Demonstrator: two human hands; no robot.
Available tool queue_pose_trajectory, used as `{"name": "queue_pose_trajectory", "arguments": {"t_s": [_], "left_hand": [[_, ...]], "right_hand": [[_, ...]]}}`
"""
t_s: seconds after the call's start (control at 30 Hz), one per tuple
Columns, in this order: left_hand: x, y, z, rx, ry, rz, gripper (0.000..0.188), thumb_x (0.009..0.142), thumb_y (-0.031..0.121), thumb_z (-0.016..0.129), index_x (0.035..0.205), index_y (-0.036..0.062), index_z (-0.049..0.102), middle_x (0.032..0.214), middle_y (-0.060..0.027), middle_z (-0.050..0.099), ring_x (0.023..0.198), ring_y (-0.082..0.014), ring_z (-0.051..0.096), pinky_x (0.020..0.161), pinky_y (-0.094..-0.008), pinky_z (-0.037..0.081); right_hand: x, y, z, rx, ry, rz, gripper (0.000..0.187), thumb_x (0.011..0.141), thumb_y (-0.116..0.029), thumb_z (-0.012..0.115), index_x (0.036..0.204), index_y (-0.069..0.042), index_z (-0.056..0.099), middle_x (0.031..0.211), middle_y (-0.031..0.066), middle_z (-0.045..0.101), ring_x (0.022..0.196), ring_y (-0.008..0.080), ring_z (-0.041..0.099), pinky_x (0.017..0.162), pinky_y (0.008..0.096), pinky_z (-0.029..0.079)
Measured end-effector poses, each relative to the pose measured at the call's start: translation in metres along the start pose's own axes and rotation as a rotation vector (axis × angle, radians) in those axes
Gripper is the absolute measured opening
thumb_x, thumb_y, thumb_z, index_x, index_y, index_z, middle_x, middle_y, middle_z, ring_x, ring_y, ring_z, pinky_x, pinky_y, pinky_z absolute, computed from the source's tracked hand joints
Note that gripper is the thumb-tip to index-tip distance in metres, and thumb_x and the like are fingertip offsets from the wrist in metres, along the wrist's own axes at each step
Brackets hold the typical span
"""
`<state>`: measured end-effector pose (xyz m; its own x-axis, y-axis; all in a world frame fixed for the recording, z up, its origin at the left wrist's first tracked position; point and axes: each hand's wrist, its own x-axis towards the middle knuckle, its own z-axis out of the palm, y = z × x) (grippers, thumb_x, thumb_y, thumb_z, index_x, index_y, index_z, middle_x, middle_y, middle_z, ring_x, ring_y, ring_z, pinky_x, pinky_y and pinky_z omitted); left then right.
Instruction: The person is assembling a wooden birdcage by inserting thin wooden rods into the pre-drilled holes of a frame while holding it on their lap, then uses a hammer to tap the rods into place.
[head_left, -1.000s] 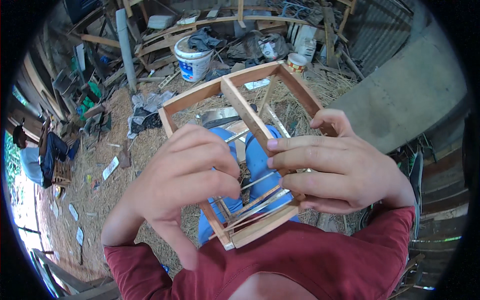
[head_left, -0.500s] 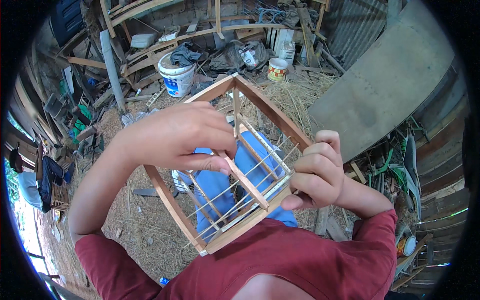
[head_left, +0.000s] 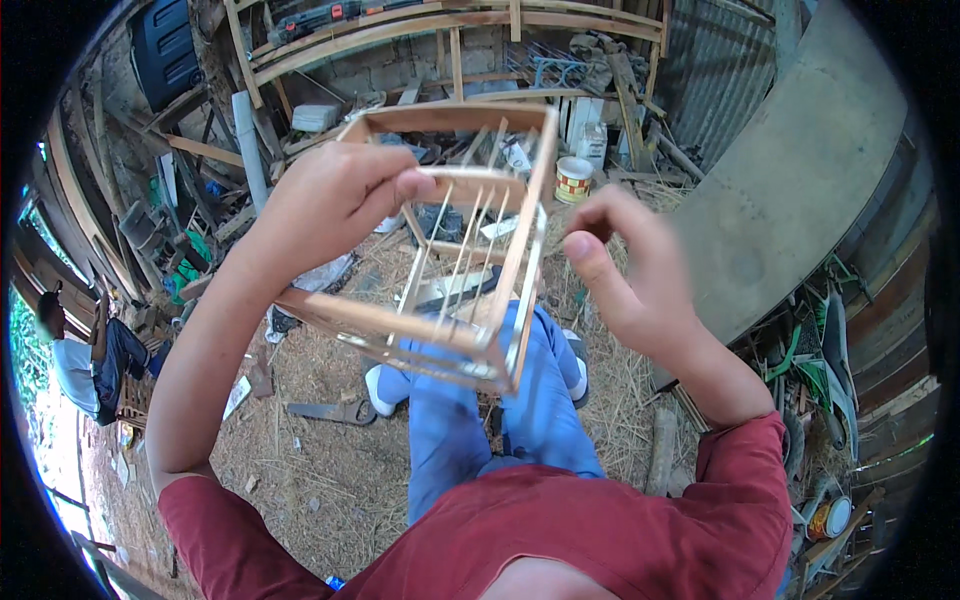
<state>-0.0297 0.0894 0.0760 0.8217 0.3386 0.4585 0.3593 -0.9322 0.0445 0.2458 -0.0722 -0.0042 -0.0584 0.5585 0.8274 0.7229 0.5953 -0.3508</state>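
Up in front of my knees hangs a small open wooden cage frame [head_left: 390, 320], tilted and slightly blurred, with thin rods running through its slats. My left hand [head_left: 345, 200] pinches a short wooden crossbar [head_left: 475, 184] of this frame between thumb and fingers. Several thin rods meet that crossbar. To the right of the frame, my right hand [head_left: 640, 275] is off the wood, thumb and curled fingers apart with nothing visible between them.
A handsaw [head_left: 335, 411] lies on the straw-strewn ground by my foot. Beyond the frame stands a yellow and red tub [head_left: 573, 182], near scrap wood. A large flat panel [head_left: 800, 190] leans at the right. Another person [head_left: 80, 375] sits far left.
The cage frame has been turned and moved up, away from my body. My right hand has let go of its edge and moved apart. My left hand keeps hold of the crossbar.
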Motion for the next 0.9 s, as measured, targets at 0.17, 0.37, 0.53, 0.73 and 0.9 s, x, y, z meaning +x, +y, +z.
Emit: {"name": "queue_pose_trajectory", "arguments": {"t_s": [0.17, 0.37, 0.53, 0.73, 0.9], "left_hand": [[0.011, 0.003, 0.010, 0.105, 0.194, -0.197, 0.036, 0.117, 0.027, 0.056, 0.100, -0.0020, 0.069, 0.079, -0.0176, 0.073, 0.079, -0.0386, 0.074, 0.074, -0.0468, 0.056], [0.003, 0.028, 0.014, -0.090, 0.114, -0.294, 0.026, 0.117, 0.018, 0.054, 0.110, -0.0038, 0.066, 0.085, -0.0173, 0.074, 0.077, -0.0307, 0.075, 0.075, -0.0435, 0.058], [-0.007, 0.037, 0.012, -0.395, -0.183, -0.535, 0.026, 0.118, 0.016, 0.054, 0.114, -0.0071, 0.065, 0.094, -0.0101, 0.076, 0.080, -0.0161, 0.073, 0.075, -0.0357, 0.060], [-0.028, 0.065, -0.001, -0.645, -0.275, -0.409, 0.036, 0.112, 0.009, 0.066, 0.142, -0.0101, 0.067, 0.107, -0.0088, 0.080, 0.093, -0.0088, 0.072, 0.085, -0.0280, 0.060], [-0.027, 0.051, -0.024, -0.485, -0.179, -0.452, 0.020, 0.108, 0.006, 0.070, 0.122, -0.0051, 0.077, 0.098, -0.0066, 0.080, 0.096, -0.0115, 0.073, 0.091, -0.0304, 0.059]], "right_hand": [[0.006, -0.004, 0.025, 0.438, -0.112, 0.361, 0.033, 0.119, -0.029, 0.054, 0.123, 0.001, 0.066, 0.104, 0.0052, 0.067, 0.096, 0.0123, 0.061, 0.089, 0.0333, 0.052], [0.004, 0.016, 0.058, 0.783, 0.251, 0.450, 0.053, 0.125, -0.043, 0.030, 0.136, 0.001, 0.058, 0.111, 0.0049, 0.063, 0.104, 0.0103, 0.054, 0.096, 0.0297, 0.046], [-0.003, 0.051, 0.072, 0.709, 0.279, 0.461, 0.059, 0.124, -0.052, 0.034, 0.125, -0.003, 0.065, 0.098, 0.0000, 0.060, 0.089, 0.0089, 0.051, 0.080, 0.0289, 0.043], [0.008, 0.075, 0.073, 0.894, 0.344, 0.706, 0.056, 0.121, -0.055, 0.041, 0.105, -0.008, 0.069, 0.082, -0.0038, 0.056, 0.074, 0.0074, 0.049, 0.069, 0.0288, 0.040], [-0.007, 0.102, 0.069, 0.903, 0.210, 0.652, 0.056, 0.120, -0.055, 0.043, 0.110, -0.007, 0.070, 0.088, 0.0010, 0.067, 0.073, 0.0089, 0.050, 0.068, 0.0282, 0.040]]}}
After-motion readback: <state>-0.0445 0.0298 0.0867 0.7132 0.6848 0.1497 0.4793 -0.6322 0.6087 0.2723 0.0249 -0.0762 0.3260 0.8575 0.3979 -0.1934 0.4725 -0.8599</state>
